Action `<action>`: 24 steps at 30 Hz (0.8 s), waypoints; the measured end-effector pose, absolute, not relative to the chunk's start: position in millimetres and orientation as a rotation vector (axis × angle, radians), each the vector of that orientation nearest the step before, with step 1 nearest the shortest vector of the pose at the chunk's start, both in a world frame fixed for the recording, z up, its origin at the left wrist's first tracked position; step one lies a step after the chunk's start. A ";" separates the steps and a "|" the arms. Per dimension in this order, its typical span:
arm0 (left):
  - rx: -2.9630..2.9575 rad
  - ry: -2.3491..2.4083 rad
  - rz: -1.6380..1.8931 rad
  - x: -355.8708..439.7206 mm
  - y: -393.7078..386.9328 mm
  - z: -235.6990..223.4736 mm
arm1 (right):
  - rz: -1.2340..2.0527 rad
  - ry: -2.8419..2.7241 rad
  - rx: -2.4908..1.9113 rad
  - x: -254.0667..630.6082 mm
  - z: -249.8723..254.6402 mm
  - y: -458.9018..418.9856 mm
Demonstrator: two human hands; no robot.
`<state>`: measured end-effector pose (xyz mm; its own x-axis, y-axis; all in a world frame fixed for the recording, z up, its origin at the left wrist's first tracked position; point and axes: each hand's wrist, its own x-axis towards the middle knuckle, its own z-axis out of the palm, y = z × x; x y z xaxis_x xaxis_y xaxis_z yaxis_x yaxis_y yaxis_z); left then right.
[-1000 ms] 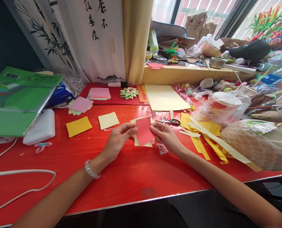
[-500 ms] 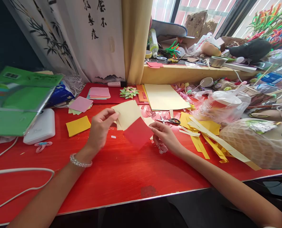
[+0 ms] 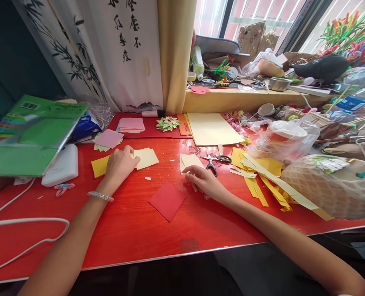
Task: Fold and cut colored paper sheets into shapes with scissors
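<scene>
My left hand pinches the edge of a few cream paper squares, which lie low at the table surface beside a yellow paper stack. A red paper square lies flat, one corner toward me. Just right of it hovers my right hand, its fingers loosely bent and apart, with nothing seen in them. Behind those fingers are more cream paper pieces, partly hidden. Scissors with black handles rest beyond my right hand, blades apart.
Yellow and cream paper strips and a netted round fruit occupy the right side. Pink squares, a folded green paper ornament and large cream sheets lie at the back. A white cable crosses the left.
My left hand has moved left and down with the cream squares. The red square has left my right hand and now lies on the table. The view has shifted slightly.
</scene>
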<state>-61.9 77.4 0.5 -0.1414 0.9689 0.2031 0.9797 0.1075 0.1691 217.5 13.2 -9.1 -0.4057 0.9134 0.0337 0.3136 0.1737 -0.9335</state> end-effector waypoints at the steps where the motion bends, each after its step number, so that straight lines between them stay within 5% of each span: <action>1: -2.026 -2.264 -0.363 -62.3 77.2 -0.8 | 1.220 -1.832 -1.157 217.3 -9.3 13.5; 7: -2.039 -2.317 -0.224 -68.2 80.7 -7.5 | 1.192 -1.818 -1.146 216.3 -8.1 14.1; 16: -2.096 -2.441 -0.118 -67.4 86.0 -2.7 | 1.565 -1.833 -1.178 166.7 24.1 63.4; 24: -2.134 -2.461 -0.196 -61.5 88.5 -2.0 | 1.488 -1.929 -1.368 103.4 10.7 113.7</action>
